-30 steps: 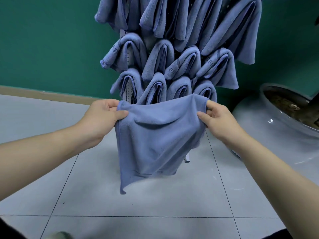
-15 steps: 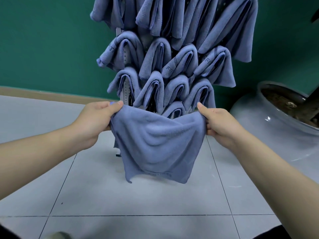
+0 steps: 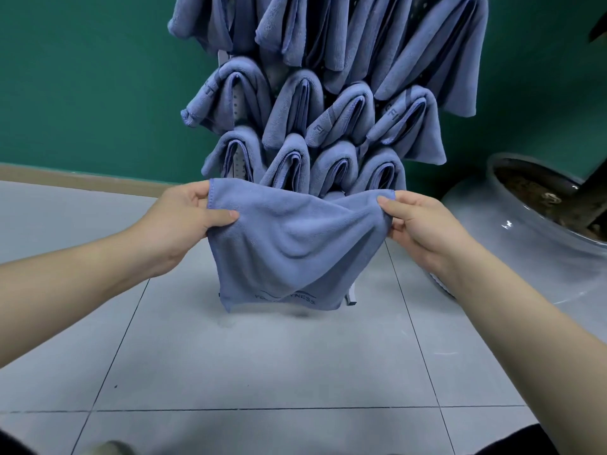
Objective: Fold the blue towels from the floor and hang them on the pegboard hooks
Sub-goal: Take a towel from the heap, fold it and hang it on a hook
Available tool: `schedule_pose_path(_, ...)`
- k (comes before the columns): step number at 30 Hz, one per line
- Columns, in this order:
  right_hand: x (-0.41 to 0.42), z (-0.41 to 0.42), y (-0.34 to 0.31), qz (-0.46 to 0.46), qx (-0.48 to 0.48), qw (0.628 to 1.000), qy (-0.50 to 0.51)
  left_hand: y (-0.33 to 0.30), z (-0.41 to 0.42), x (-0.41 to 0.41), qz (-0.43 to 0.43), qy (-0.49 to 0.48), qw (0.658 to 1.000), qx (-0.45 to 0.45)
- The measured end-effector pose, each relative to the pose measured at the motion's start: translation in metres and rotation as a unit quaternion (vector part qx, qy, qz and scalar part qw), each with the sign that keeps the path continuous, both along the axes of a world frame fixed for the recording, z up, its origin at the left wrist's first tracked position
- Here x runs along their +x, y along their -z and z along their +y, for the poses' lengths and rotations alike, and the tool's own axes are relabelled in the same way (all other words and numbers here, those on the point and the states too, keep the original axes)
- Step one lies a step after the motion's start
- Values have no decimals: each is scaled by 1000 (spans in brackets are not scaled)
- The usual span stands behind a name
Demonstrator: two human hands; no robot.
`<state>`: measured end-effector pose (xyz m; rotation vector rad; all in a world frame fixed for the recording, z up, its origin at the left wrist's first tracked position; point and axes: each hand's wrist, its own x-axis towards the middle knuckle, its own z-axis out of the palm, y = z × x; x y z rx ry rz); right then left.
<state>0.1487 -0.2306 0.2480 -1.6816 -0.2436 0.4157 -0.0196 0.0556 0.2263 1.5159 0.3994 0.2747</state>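
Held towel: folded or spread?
Spread, not yet folded into a strip. The towel hangs as a sagging sheet, top corners pinched by the left hand and right hand. Layer count: cannot tell.

Left hand [image 3: 189,218] pinches the upper left corner of a blue towel [image 3: 292,247], thumb lying across the front of the cloth. Right hand [image 3: 423,224] pinches the upper right corner. Towel hangs between them, top edge sagging in the middle, printed lettering near the bottom hem, partly hidden by a fold.

Behind it, pegboard [image 3: 237,103] shows only in slivers: perforated white panel between rows of folded blue towels [image 3: 328,103] draped over it. One white foot [image 3: 350,295] of the stand peeks out beside the held towel's lower right.

Grey tiled floor [image 3: 262,362]. Green wall [image 3: 82,77]. Large glazed pot [image 3: 512,244] at right, with soil inside.
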Motion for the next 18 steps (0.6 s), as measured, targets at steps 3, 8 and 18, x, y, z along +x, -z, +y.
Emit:
schedule_pose_path(3, 4, -5, -1, -35, -29, 998, 39, 2, 4, 0, 9, -39, 999, 20)
schedule_pose_path(8, 10, -15, -7, -44, -66, 994, 77, 0, 12, 2, 14, -96, 995, 6)
schedule_pose_path(18, 9, -13, -3, 69, -57, 995, 53, -2, 15, -4, 26, -31, 999, -32)
